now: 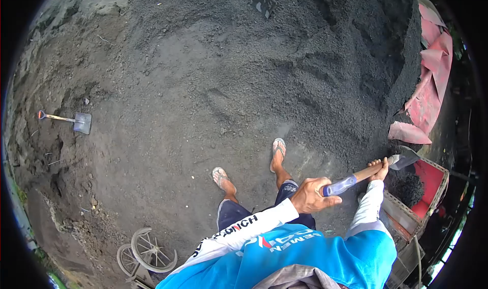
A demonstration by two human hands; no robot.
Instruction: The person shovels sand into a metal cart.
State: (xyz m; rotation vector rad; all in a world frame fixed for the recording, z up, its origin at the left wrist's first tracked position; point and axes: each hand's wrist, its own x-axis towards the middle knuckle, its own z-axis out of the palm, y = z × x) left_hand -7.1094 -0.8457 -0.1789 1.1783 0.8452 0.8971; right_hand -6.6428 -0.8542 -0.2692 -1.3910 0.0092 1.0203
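A shovel with a wooden shaft [367, 173] and a blue-wrapped grip slants across my right side. My left hand [311, 195] is closed around the grip end. Close to the blade, my right hand [378, 170] wraps around the lower shaft. The metal shovel blade [405, 158] is tilted over the edge of a wooden-sided box with a red inner wall [431, 183]. Dark sand [408, 188] lies heaped inside that box.
A large dark sand pile [325, 60] rises ahead, with a pink tarp [432, 86] along its right edge. Another shovel [82, 123] lies at left. Spoked wheels [153, 249] stand at lower left. Part of another dark tool [264, 3] shows at the top.
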